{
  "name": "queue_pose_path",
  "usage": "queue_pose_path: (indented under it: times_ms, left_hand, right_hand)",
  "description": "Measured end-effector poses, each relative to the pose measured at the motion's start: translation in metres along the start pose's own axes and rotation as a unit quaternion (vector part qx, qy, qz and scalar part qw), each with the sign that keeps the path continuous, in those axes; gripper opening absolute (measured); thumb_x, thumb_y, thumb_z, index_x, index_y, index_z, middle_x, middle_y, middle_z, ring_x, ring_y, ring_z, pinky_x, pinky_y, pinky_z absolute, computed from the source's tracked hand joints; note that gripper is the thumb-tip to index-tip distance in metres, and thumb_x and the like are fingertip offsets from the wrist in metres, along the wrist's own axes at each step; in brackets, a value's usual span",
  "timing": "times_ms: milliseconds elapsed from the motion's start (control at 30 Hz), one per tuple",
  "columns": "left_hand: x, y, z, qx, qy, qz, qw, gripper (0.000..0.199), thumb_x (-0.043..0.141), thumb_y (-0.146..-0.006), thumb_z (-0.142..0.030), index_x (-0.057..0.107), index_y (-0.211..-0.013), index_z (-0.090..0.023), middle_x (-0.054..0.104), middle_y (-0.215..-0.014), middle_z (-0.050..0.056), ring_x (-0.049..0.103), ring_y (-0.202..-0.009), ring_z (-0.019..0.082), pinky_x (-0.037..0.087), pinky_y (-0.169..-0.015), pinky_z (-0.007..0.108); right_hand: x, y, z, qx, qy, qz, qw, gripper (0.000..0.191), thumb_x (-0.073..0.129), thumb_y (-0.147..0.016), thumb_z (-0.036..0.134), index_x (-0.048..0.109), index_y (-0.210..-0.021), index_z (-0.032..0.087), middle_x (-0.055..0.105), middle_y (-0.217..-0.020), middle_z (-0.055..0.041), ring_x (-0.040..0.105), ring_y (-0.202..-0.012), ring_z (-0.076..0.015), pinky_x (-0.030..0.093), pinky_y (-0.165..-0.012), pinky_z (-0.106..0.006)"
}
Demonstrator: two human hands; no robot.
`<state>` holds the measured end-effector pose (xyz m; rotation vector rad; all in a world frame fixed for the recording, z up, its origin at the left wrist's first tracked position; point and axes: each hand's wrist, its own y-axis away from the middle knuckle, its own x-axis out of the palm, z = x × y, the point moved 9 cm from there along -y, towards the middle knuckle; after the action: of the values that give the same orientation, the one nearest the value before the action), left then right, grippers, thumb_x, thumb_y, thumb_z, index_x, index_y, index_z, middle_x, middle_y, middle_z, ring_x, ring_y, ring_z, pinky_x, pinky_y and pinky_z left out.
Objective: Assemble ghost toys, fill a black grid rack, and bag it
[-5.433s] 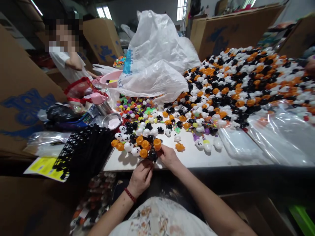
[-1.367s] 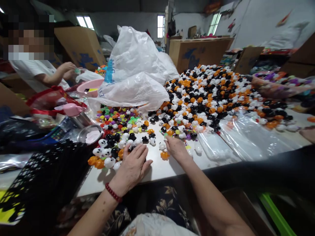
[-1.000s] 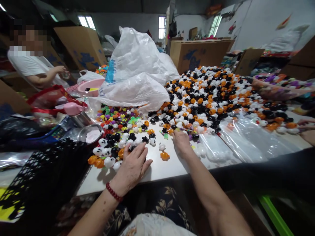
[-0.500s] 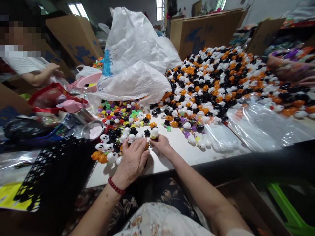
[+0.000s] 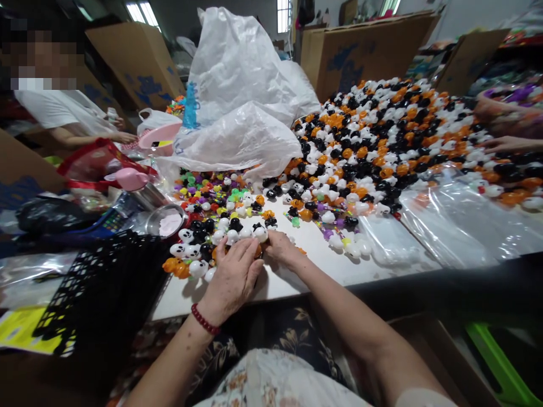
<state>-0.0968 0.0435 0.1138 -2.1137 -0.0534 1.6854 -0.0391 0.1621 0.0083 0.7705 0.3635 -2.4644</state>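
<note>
My left hand point(image 5: 236, 270), with a red bead bracelet at the wrist, lies palm down over small pieces on the white table point(image 5: 292, 274). Its fingers are spread and partly cover an orange piece. Close by on the right, my right hand point(image 5: 280, 247) has its fingers curled at a white ball piece point(image 5: 260, 233); its fingertips are partly hidden, and I cannot make out a firm hold. Left of my hands sit white ghost-face pieces point(image 5: 178, 250) and orange pieces point(image 5: 176, 267). Mixed coloured pieces point(image 5: 212, 192) spread behind them.
A big heap of orange, black and white pieces point(image 5: 373, 135) fills the back right. Clear plastic bags point(image 5: 458, 220) lie at the right. A metal bowl point(image 5: 183, 217), black netting point(image 5: 102, 294) and a person's arm point(image 5: 80, 135) are at the left. Another hand point(image 5: 507, 144) reaches in far right.
The white ball at my right hand has moved down and left, closer to my left hand. An orange bit now shows beside my right wrist. The person at the left now holds a small white item.
</note>
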Motion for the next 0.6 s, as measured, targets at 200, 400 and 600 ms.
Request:
queue_pose_path:
  times_ms: [200,400,600]
  left_hand:
    - [-0.003,-0.015,0.007,-0.018,-0.03,0.003,0.999,0.042,0.032,-0.101,-0.033,0.053,-0.133,-0.017,0.055,-0.139,0.013,0.051,-0.126,0.025,0.02,-0.113,0.05]
    - [0.007,-0.034,0.009,0.007,-0.04,0.05,0.998,0.042,0.031,-0.101,-0.035,0.054,-0.134,-0.025,0.05,-0.144,0.008,0.047,-0.131,0.026,0.017,-0.114,0.055]
    - [0.021,-0.034,0.014,0.017,-0.032,0.049,0.998,0.04,0.035,-0.099,-0.034,0.06,-0.128,-0.024,0.059,-0.136,0.008,0.048,-0.131,0.03,0.014,-0.113,0.061]
  right_hand:
    - [0.008,0.004,0.001,-0.021,0.032,-0.001,0.999,0.014,0.054,-0.081,0.013,0.065,-0.088,0.017,0.067,-0.086,-0.0043,0.057,-0.076,-0.0164,0.042,-0.069,-0.024]
    - [0.01,0.004,0.006,-0.033,0.002,0.003,0.999,0.019,0.05,-0.088,0.016,0.065,-0.099,0.018,0.069,-0.098,-0.0053,0.059,-0.087,-0.0174,0.046,-0.08,-0.026]
    - [0.013,0.004,0.003,-0.028,-0.005,-0.014,0.999,0.021,0.048,-0.09,0.017,0.065,-0.103,0.019,0.069,-0.1,-0.0066,0.059,-0.092,-0.0195,0.046,-0.084,-0.028]
